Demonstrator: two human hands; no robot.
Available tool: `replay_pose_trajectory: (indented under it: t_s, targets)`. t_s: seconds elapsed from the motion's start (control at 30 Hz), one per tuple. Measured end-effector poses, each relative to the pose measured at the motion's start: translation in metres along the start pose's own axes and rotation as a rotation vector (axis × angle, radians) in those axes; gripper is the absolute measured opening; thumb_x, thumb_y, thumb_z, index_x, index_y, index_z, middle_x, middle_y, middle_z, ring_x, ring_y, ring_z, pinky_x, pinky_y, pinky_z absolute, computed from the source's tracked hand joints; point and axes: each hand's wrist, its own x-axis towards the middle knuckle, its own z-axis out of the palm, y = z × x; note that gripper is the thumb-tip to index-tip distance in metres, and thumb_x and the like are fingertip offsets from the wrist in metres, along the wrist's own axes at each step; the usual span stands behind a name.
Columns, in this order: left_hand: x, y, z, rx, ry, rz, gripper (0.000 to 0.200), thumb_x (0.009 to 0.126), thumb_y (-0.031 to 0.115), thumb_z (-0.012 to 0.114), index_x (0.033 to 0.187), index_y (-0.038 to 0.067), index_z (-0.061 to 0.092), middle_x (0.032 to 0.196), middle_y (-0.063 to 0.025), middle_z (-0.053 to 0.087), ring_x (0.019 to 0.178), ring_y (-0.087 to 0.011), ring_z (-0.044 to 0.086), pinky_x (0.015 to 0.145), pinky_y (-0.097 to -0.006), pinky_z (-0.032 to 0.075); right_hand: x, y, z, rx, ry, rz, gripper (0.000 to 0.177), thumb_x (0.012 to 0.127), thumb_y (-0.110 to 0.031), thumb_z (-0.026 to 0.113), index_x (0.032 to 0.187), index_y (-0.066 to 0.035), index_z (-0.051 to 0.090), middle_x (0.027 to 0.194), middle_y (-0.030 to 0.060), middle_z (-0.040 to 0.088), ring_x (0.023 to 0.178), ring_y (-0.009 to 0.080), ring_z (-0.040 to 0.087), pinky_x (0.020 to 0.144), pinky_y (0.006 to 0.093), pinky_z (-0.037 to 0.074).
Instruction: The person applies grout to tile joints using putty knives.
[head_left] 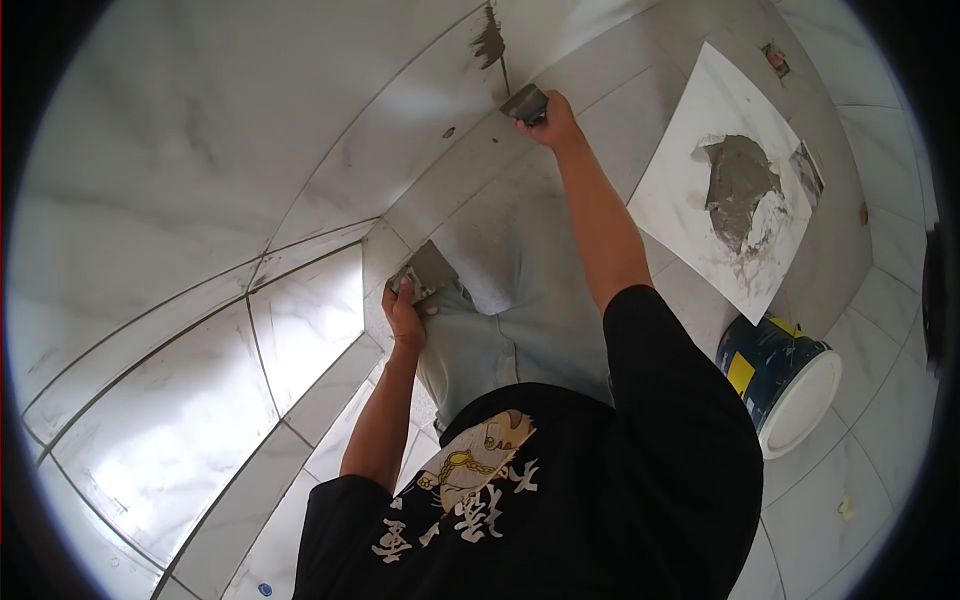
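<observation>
My right hand [556, 122] is wrapped round a dark scraper [524, 104], whose blade is at the foot of the tiled wall [350, 130]. Just above it, a vertical joint in the wall carries a smear of grey paste [488, 42]. My left hand [405, 312] grips a flat trowel [433, 268] with grey paste on it, held low beside my left thigh. To the right, a white board [668, 190] bears a mound of grey paste [740, 190].
A dark bucket [765, 370] with a white end lies at the right, by the board's lower corner. A small recess [775, 60] shows beyond the board. At the left is a tiled ledge [235, 480]. A blue cap-like piece [265, 590] lies at the bottom left.
</observation>
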Motion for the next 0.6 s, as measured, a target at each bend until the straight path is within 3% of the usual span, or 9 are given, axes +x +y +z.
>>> replay_pose_trajectory:
  t_s: [0.2, 0.27, 0.33, 0.4, 0.6]
  targets:
    - [-0.001, 0.001, 0.000, -0.058, -0.017, 0.025, 0.031, 0.096, 0.026, 0.056, 0.122, 0.009, 0.056, 0.105, -0.0025, 0.065, 0.085, -0.0144, 0.063, 0.047, -0.0260, 0.052, -0.021, -0.002, 0.035, 0.023, 0.045, 0.004, 0.034, 0.098, -0.028, 0.037, 0.120, -0.004, 0.048, 0.117, 0.0223, 0.049, 0.095, 0.0367, 0.050, 0.068, 0.0408, 0.046]
    - [0.001, -0.003, -0.004, -0.080, -0.026, 0.023, 0.031, 0.096, 0.026, 0.056, 0.122, 0.009, 0.056, 0.105, -0.0026, 0.064, 0.086, -0.0144, 0.062, 0.048, -0.0262, 0.052, -0.053, -0.008, 0.054, 0.019, -0.023, -0.010, 0.034, 0.097, -0.030, 0.039, 0.117, -0.004, 0.049, 0.115, 0.0198, 0.051, 0.091, 0.0354, 0.051, 0.062, 0.0359, 0.046]
    - [-0.001, -0.003, -0.006, -0.098, -0.044, 0.019, 0.031, 0.096, 0.026, 0.056, 0.122, 0.009, 0.056, 0.105, -0.0027, 0.064, 0.086, -0.0144, 0.062, 0.048, -0.0264, 0.052, -0.089, -0.019, 0.072, 0.031, -0.106, -0.035, 0.034, 0.097, -0.029, 0.039, 0.119, -0.004, 0.047, 0.118, 0.0216, 0.049, 0.091, 0.0361, 0.050, 0.061, 0.0360, 0.045]
    - [-0.007, 0.001, -0.007, -0.081, -0.056, 0.013, 0.032, 0.097, 0.028, 0.056, 0.124, 0.011, 0.055, 0.109, -0.0030, 0.064, 0.090, -0.0177, 0.063, 0.057, -0.0306, 0.053, -0.126, -0.032, 0.100, 0.046, -0.196, -0.060, 0.034, 0.097, -0.027, 0.039, 0.121, -0.003, 0.046, 0.121, 0.0234, 0.047, 0.092, 0.0369, 0.050, 0.060, 0.0362, 0.045]
    - [-0.013, -0.007, -0.012, -0.118, -0.070, 0.089, 0.038, 0.097, 0.029, 0.056, 0.129, 0.008, 0.052, 0.111, -0.0048, 0.062, 0.092, -0.0196, 0.063, 0.056, -0.0312, 0.054, -0.200, -0.064, 0.169, 0.026, -0.284, -0.162, 0.039, 0.098, -0.024, 0.038, 0.126, 0.003, 0.035, 0.124, 0.0284, 0.042, 0.093, 0.0416, 0.050, 0.059, 0.0369, 0.046]
